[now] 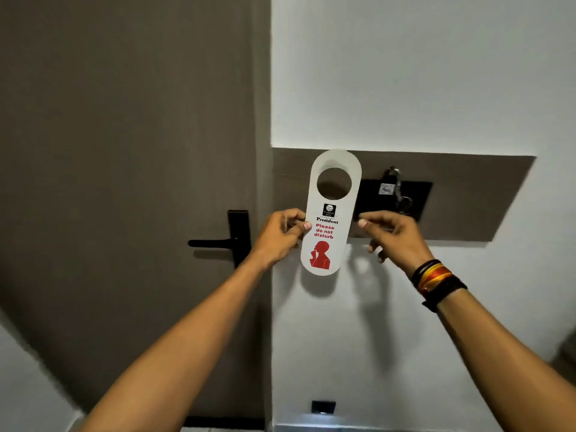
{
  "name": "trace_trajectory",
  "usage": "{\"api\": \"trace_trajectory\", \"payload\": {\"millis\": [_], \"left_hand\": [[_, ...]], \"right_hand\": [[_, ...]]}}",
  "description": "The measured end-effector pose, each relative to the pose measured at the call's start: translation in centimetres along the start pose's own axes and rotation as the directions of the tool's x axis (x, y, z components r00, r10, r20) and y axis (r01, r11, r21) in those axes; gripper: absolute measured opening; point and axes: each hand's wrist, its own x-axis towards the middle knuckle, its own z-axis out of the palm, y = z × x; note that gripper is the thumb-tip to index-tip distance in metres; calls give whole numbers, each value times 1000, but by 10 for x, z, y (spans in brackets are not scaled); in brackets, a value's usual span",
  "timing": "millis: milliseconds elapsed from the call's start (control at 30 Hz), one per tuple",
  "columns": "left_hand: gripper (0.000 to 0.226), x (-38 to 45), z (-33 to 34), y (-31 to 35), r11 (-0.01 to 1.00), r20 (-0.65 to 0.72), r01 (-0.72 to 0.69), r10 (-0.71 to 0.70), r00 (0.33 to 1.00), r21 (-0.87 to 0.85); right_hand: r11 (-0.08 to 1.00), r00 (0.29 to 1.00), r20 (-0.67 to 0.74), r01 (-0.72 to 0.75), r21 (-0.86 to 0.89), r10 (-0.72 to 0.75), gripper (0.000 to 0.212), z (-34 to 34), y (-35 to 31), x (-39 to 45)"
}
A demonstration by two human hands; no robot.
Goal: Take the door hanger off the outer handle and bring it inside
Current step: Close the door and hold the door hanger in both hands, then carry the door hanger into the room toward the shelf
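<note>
**Door hanger pinched in the left hand, in front of the wall**

The white, round-ended card door hanger [328,213] with its circular cut-out stood upright and slightly tilted, held up in front of the white wall [405,73] and a brown wall panel [467,194]. The left hand [280,235] pinched its left edge about halfway down, the thumb pressed on the printed face beside the red words "Please do not disturb" and the other fingers curled behind the card. The cut-out rose above those fingertips; the red figure hung below them.

The right hand [392,235] was at the hanger's right edge, level with the left. Its thumb and forefinger were drawn close together, the tips just at the card's rim; whether they gripped it could not be told. The remaining fingers curled loosely downward. Black, red and yellow bands [436,279] circled that wrist.

To the left of the left hand's knuckles, the black lever door handle [218,243] on the dark brown door [124,151] was bare, apart from the hanger.
</note>
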Motion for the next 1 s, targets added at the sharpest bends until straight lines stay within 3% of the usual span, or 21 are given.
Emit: {"api": "trace_trajectory", "payload": {"millis": [100,433,600,767,1000], "left_hand": [[12,7,58,11,1000,85,-6,7,996,-17],[14,2,266,17,985,344,53,-107,933,164],[19,-4,413,27,978,428,79,-157,890,195],[20,-10,575,38,974,483,101,-189,855,202],[20,-16,757,48,955,436,258,-295,850,144]], "right_hand": [[999,999,-10,-36,31,36,7,-39,29,-11],[970,961,-137,-242,-3,239,12,-204,158,-63],[937,916,-199,-348,39,349,9,-318,241,-99],[877,838,-258,-466,119,481,14,-438,313,-141],[768,676,-406,-630,115,615,6,-560,394,-158]]}}
